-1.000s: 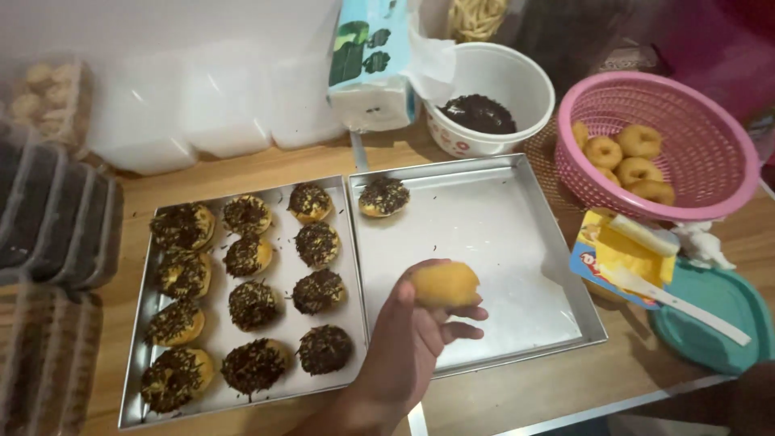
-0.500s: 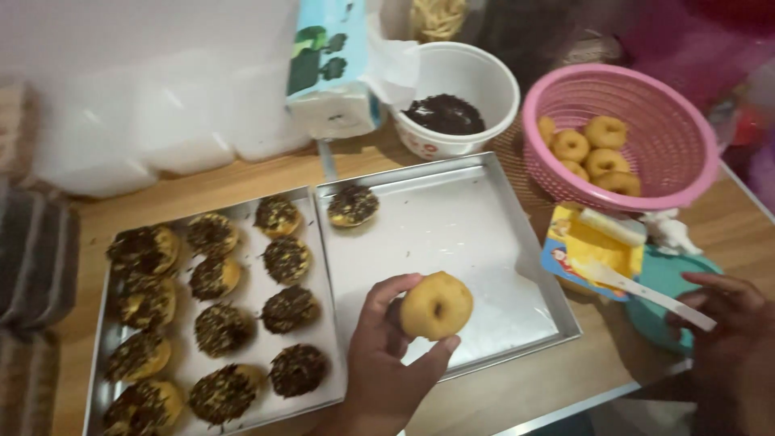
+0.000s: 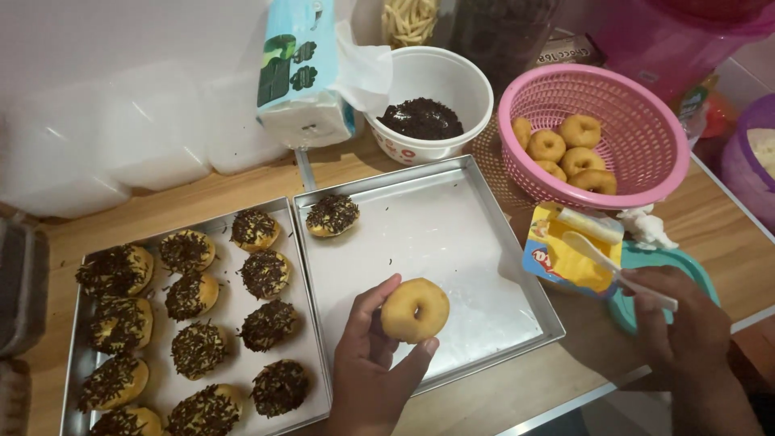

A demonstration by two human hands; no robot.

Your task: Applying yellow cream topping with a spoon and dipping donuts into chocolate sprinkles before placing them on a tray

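Holding a plain ring doughnut [image 3: 415,310] upright between thumb and fingertips, the left hand [image 3: 373,362] is hovering over the near part of a nearly bare metal tray [image 3: 452,242] on the wooden desk [image 3: 710,218]. The hands are well apart: the right hand [image 3: 676,321] is closing its fingers on the handle of a white plastic spreader [image 3: 613,270], whose blade is lying across an opened yellow packet of spread [image 3: 565,258] just beyond that hand. Beside the packet, partly under the right hand, a teal lid [image 3: 686,274] is resting on the desk. Beyond the left hand, one doughnut topped with chocolate sprinkles [image 3: 332,215] is sitting in the far corner of the same tray. Left of that hand, a second tray [image 3: 234,355] is carrying rows of sprinkled doughnuts [image 3: 266,273]. Farther off, past the held doughnut, a white bowl of chocolate sprinkles [image 3: 421,119] is standing next to a tissue pack [image 3: 303,73]. Beyond the right hand, a pink basket [image 3: 638,121] is holding more plain doughnuts [image 3: 565,149].
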